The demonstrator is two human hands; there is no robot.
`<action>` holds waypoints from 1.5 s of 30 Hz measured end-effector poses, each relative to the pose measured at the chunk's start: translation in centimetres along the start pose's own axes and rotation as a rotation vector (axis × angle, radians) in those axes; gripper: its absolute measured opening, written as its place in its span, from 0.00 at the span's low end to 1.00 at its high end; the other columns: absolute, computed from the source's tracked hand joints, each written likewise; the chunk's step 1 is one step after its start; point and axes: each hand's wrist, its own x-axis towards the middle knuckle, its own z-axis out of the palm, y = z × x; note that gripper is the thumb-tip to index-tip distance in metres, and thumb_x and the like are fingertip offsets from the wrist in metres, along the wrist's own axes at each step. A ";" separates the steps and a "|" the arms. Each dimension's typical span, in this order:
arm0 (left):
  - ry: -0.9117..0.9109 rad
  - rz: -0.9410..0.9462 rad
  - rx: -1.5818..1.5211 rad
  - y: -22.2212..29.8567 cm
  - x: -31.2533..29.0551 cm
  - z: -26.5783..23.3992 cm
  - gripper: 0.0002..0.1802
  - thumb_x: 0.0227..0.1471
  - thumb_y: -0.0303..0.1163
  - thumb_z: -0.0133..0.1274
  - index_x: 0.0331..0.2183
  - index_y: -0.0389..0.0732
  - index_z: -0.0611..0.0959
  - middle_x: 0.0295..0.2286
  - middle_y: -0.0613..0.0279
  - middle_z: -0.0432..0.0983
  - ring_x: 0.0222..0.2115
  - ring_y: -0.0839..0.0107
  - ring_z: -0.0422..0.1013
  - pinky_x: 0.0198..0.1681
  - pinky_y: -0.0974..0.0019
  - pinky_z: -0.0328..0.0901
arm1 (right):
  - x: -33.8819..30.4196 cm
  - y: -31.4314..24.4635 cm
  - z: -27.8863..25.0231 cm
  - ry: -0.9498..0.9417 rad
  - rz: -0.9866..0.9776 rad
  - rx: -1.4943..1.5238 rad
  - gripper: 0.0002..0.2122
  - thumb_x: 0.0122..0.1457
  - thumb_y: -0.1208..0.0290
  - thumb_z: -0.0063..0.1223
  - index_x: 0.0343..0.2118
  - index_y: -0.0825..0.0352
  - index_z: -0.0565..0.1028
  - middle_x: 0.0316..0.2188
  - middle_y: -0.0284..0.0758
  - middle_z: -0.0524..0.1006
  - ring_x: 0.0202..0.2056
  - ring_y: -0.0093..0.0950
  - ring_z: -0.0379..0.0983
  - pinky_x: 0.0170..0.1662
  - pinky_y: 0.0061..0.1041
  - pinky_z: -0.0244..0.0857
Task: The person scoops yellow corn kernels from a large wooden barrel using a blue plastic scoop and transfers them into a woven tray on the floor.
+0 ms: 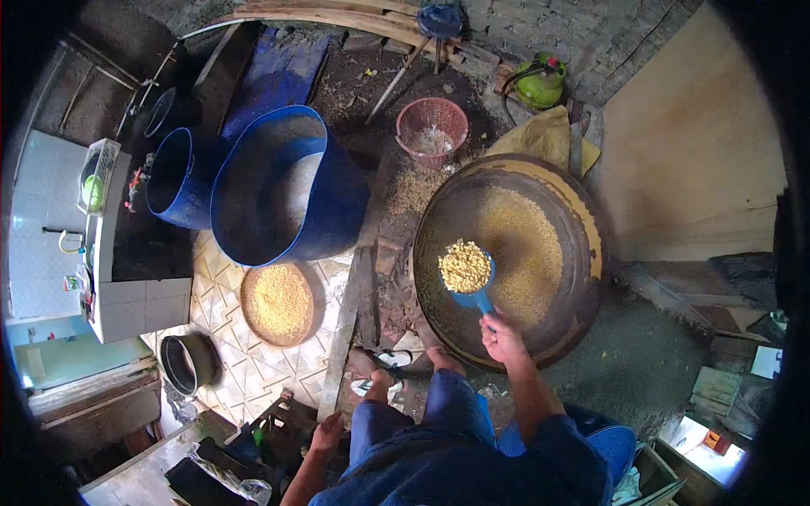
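My right hand [503, 339] is closed around the handle of a blue dipper [472, 297]. Pale yellow beans [466, 266] fill the dipper in a heap. It is held above a large round dark pan [432, 314] at the right. Inside the pan, more beans [523, 244] show under murky liquid or a thin haze; which of these I cannot tell. Beside my left thigh hangs my left hand [327, 432], its fingers loosely bent and nothing visible in it.
A round shallow basket of beans [281, 304] stands on the tiled floor at left. Behind it are a large blue barrel [337, 202] and a smaller blue barrel [190, 207]. A dark pot [187, 364], a pink basket [432, 132] and a green gas cylinder [540, 83] stand around.
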 end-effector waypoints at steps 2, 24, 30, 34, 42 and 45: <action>-0.031 -0.082 -0.058 -2.7 0.9 0.1 0.25 0.48 0.40 0.46 0.47 0.37 0.69 0.33 0.53 0.73 0.36 0.67 0.69 0.41 0.69 0.62 | -2.0 -0.7 1.4 0.003 -0.036 -0.001 0.08 0.50 0.73 0.51 0.33 0.60 0.65 0.21 0.28 0.67 0.13 0.12 0.56 0.14 0.09 0.49; 0.238 -0.198 -0.532 -8.9 -2.6 1.8 0.27 0.49 0.40 0.44 0.46 0.31 0.68 0.43 0.48 0.68 0.46 0.63 0.64 0.48 0.67 0.58 | -12.4 -0.1 18.4 -0.212 -0.206 -0.390 0.13 0.54 0.75 0.45 0.43 0.62 0.64 0.23 0.30 0.68 0.14 0.12 0.56 0.14 0.11 0.49; 0.311 -0.349 -0.717 -9.7 -6.2 3.0 0.26 0.49 0.38 0.46 0.47 0.33 0.69 0.44 0.51 0.68 0.46 0.63 0.64 0.49 0.68 0.57 | -8.9 6.8 26.2 -0.388 0.014 -0.613 0.11 0.53 0.74 0.46 0.40 0.63 0.64 0.21 0.28 0.66 0.13 0.12 0.54 0.13 0.10 0.47; 0.401 -0.432 -1.178 -17.5 -6.2 9.4 0.25 0.49 0.36 0.47 0.47 0.33 0.69 0.45 0.52 0.67 0.47 0.65 0.63 0.49 0.69 0.56 | -2.8 14.2 31.3 -0.468 0.170 -0.842 0.10 0.53 0.73 0.45 0.39 0.63 0.64 0.21 0.26 0.65 0.12 0.12 0.53 0.12 0.11 0.45; 0.496 -0.474 -1.161 -18.6 -10.5 10.7 0.24 0.49 0.37 0.47 0.47 0.35 0.70 0.44 0.52 0.68 0.46 0.65 0.64 0.49 0.69 0.57 | 11.5 29.1 39.5 -0.523 -0.372 -2.031 0.09 0.48 0.72 0.48 0.33 0.68 0.70 0.22 0.37 0.72 0.23 0.30 0.66 0.27 0.27 0.60; 0.521 -0.525 -1.159 -18.7 -11.4 10.5 0.24 0.49 0.38 0.48 0.46 0.35 0.70 0.43 0.52 0.69 0.45 0.66 0.65 0.48 0.70 0.57 | 11.1 32.9 43.7 -0.489 -0.595 -2.324 0.12 0.48 0.71 0.48 0.36 0.69 0.69 0.31 0.44 0.74 0.34 0.42 0.70 0.39 0.37 0.62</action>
